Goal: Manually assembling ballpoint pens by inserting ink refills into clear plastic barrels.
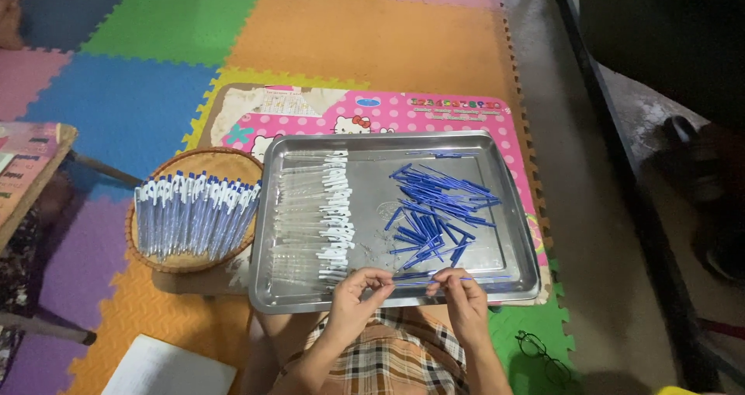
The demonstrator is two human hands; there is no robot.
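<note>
Both hands are working at the near edge of the metal tray (512, 209), right in front of the person's lap. The left hand (358, 292) is pinching what looks like a clear pen barrel at its right-hand end, though the barrel itself is nearly lost against the shiny steel, so that is hard to confirm. The right hand (459, 294) is gripping a thin blue refill (415, 283) between fingertips and thumb. The refill is lying left to right, its long axis running straight across from one hand to the other, with its free tip pointing left at the left hand's pinch. The two hands are sitting close together, not quite touching, level with each other. Farther back, the loose blue refills (434, 209) are lying scattered on the right half of the tray, nearer the right hand. The row of clear barrels (314, 216) is filling the left half, nearer the left hand. Finished pens (194, 213) are piling in the woven basket (233, 161) to the left.
</note>
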